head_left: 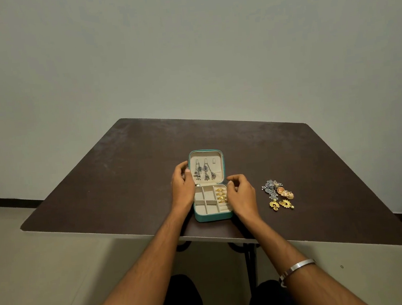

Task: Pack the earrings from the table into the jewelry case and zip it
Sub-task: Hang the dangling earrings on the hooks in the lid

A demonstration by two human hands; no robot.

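Teal jewelry case (213, 216) is set open near the front edge of the dark tabletop (99, 183), about mid-width, lid propped up toward the far edge. Silver dangle earrings (205, 172) are hung inside the lid; gold pieces (220, 195) are seated in the right-hand slots of the tray, other compartments bare. Left hand (182, 186) is curled round the lid's left edge, thumb on the lining. Right hand (240, 193) is held at the case's right side, fingers loosely bent; whether anything is pinched cannot be told. Loose earrings (277, 194) are piled just right of the case, toward the right edge: a bluish beaded cluster, round gold ones, two gold sunburst pieces.

Handling, judged: earrings are light, small, rigid but delicate, hooks and beads likely to tangle; best pinched singly at the body or hook, not scooped. Case is light, semi-stiff; likely to slide when zipped, so it should be steadied at its side.
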